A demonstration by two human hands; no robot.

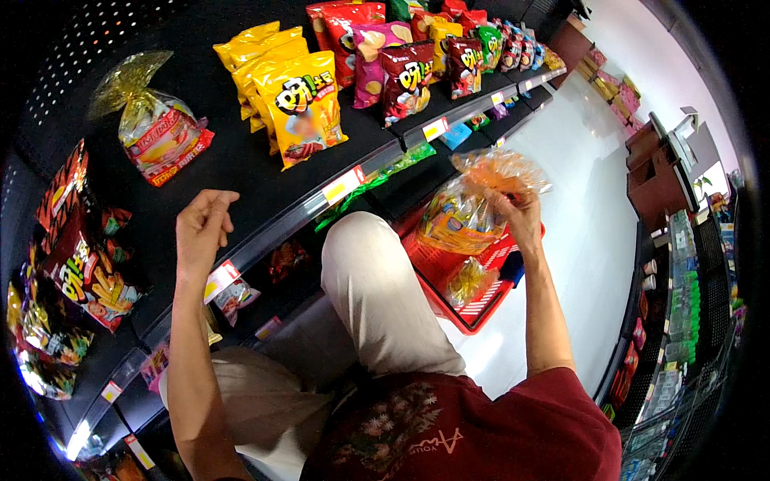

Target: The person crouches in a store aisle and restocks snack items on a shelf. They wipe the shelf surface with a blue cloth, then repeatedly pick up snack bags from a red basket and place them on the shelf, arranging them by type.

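My right hand [518,217] grips the gathered neck of a clear plastic bag of packaged food [460,219], orange at its top and base. That bag is over a red plastic shopping basket [475,324], where a small gold-tinted bag [469,281] lies. Over the black shelf, my left hand [207,225] holds nothing, its fingers loosely curled. Beyond it, a bag with a gold gathered top [162,135] stands alone. Yellow snack bags [301,108] stand in a row to its right; dark red snack bags [96,276] are at the left.
The shelf's front rail [313,204] carries price tags and runs between my body and the snacks. More snack bags [409,78] stand farther along. My raised knee [367,258] is beside the basket. The pale aisle floor [577,240] extends to the right, with another stocked shelf [674,300] across it.
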